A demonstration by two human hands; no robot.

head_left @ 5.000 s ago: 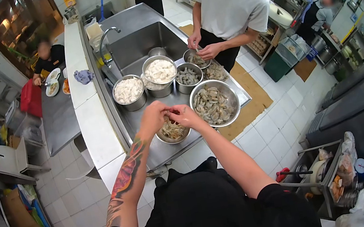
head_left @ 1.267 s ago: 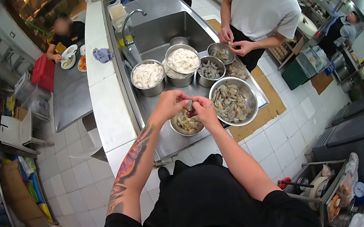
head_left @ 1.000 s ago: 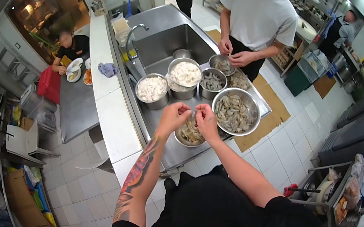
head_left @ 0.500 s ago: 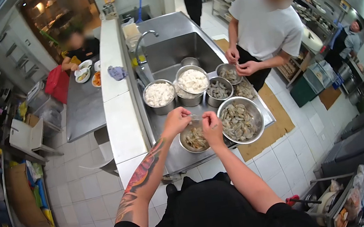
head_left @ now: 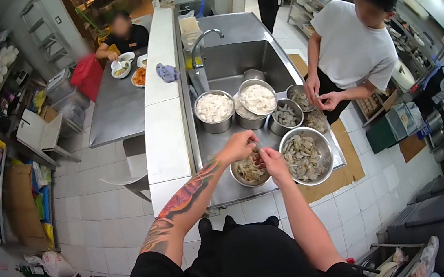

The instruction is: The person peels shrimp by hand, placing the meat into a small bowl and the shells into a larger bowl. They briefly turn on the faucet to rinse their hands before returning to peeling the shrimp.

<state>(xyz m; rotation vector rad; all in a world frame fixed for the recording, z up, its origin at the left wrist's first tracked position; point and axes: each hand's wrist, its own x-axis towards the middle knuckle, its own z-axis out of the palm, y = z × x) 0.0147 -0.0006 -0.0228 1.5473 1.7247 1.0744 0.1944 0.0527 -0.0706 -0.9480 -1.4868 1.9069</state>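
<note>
Both my hands meet above a metal bowl of shrimp shells and scraps. My left hand is closed in a pinch on a small shrimp, mostly covered by fingers. My right hand, fingers also pinched, grips the same shrimp from the right. Close by on the right stands a steel colander of unpeeled grey shrimp. Past my hands are two metal pots heaped with whitish pieces, and a smaller pot of grey shrimp.
Across the counter a co-worker in a white shirt works with both hands over another shrimp pot. A sink with a tap lies behind the pots. A tiled ledge borders the left; beyond it a person sits at a table.
My hands have come closer together, and the piece stretched between them before is now mostly hidden by fingers. The view has shifted, placing the counter further right and lower. The co-worker's head has tilted down.
</note>
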